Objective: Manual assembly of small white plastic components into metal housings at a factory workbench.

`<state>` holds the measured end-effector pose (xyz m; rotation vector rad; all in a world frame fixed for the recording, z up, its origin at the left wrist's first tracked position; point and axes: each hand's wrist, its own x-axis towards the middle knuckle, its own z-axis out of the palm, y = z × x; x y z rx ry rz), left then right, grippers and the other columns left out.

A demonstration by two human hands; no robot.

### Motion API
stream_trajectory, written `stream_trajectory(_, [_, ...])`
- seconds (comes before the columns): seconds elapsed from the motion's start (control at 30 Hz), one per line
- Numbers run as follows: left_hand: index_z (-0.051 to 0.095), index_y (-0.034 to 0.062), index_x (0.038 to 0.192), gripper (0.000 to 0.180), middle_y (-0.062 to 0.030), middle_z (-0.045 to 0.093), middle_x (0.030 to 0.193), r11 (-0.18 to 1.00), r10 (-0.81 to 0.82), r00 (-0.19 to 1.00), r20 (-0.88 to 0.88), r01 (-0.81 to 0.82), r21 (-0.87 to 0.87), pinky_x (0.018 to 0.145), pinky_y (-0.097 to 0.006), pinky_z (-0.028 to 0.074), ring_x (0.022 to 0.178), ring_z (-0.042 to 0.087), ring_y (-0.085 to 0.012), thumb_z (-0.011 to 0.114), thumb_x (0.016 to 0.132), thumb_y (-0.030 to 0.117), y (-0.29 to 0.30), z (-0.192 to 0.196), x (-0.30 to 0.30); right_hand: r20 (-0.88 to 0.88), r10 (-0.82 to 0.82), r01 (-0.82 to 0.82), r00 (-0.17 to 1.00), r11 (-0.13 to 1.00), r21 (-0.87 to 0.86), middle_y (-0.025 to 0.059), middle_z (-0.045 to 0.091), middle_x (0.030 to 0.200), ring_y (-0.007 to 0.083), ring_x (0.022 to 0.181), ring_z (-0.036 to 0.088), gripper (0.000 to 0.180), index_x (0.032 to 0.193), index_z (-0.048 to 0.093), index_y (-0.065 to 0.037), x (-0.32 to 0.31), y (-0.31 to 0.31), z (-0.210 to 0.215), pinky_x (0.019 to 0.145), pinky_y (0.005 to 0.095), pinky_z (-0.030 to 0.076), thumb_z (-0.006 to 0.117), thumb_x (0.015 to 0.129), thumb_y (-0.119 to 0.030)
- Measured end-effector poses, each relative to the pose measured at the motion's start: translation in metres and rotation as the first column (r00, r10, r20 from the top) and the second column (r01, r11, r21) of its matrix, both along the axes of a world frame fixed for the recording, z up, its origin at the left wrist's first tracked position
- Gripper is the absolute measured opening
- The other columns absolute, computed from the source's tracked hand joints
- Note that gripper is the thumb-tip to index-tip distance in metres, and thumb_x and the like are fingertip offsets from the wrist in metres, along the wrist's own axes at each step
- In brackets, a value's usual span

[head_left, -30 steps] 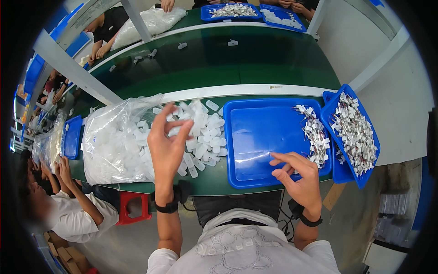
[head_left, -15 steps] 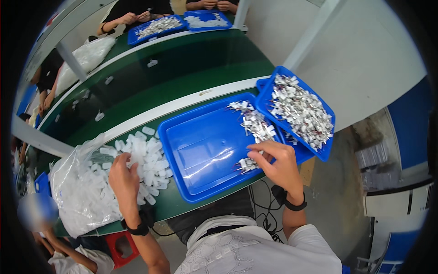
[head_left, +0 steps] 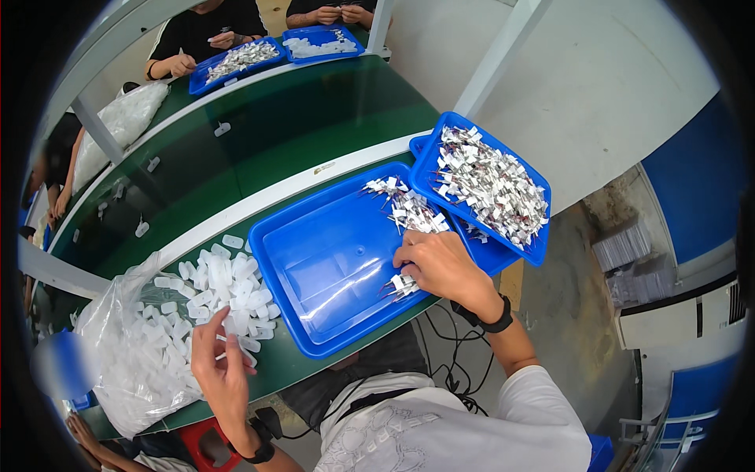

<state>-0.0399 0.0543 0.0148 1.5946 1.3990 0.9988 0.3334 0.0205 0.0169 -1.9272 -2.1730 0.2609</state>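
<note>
My left hand (head_left: 219, 363) hovers at the near edge of a pile of translucent white plastic covers (head_left: 228, 283), thumb and forefinger apart, with no piece plainly held. Some covers lie right beside its fingertips. My right hand (head_left: 446, 266) reaches into the right side of a large blue tray (head_left: 322, 259). Its fingers curl down and close together among small white parts with thin wire leads (head_left: 413, 211); whatever is pinched there is hidden under the hand. A few more of these parts (head_left: 403, 287) lie just below the fingers.
A second blue tray (head_left: 450, 124) heaped with the white parts rests tilted over the large tray's right edge. A clear plastic bag (head_left: 130, 354) spills covers at left. Beyond a white rail (head_left: 307, 175), a green belt (head_left: 267, 126) carries several pieces; co-workers' hands (head_left: 182, 64) work at far trays.
My view has shifted, so the trays sit further left. My left hand has come nearer me and opened its fingers. The right hand has turned lower onto the parts.
</note>
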Motion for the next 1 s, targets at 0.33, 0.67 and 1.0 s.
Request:
stream_trajectory(0.33, [0.062,-0.0051,0.13,0.036,-0.0099,0.06,0.107,0.982,0.067,0.894,0.443,0.02,-0.189,0.043,-0.022,0.048,0.06,0.061,-0.0121,0.061,0.097,0.007,-0.015,0.005,-0.004,-0.088,0.068,-0.083,0.994,0.98,-0.179,0.0102,0.07,0.092,0.0326,0.082,0.069,0.014,0.089,0.069,-0.007,-0.01,0.005,-0.001,0.069,0.0448,0.05,0.079,0.085,-0.016])
stream_trajectory(0.67, [0.045,-0.0092,0.141,0.047,-0.0232,0.063,0.113,0.961,-0.087,0.404,0.911,0.275,-0.03,0.042,-0.027,0.054,0.064,0.068,-0.0238,0.062,0.1,0.007,-0.034,-0.007,0.008,-0.535,0.088,0.062,0.84,0.965,0.255,0.0093,0.073,0.087,0.0196,0.067,0.067,0.012,0.096,0.081,-0.006,-0.064,-0.015,0.027,0.055,0.0297,0.05,0.08,0.085,-0.003])
stream_trajectory(1.0, [0.051,-0.0105,0.134,0.038,-0.0265,0.063,0.116,0.957,-0.168,0.496,0.852,0.289,0.02,0.049,-0.031,0.061,0.074,0.072,-0.0268,0.063,0.101,0.002,-0.048,-0.007,0.016,-0.581,0.482,-0.135,0.656,0.832,0.538,0.0035,0.072,0.075,0.0125,0.049,0.057,0.02,0.096,0.079,-0.004,-0.146,-0.018,0.011,0.046,0.026,0.039,0.087,0.078,-0.005])
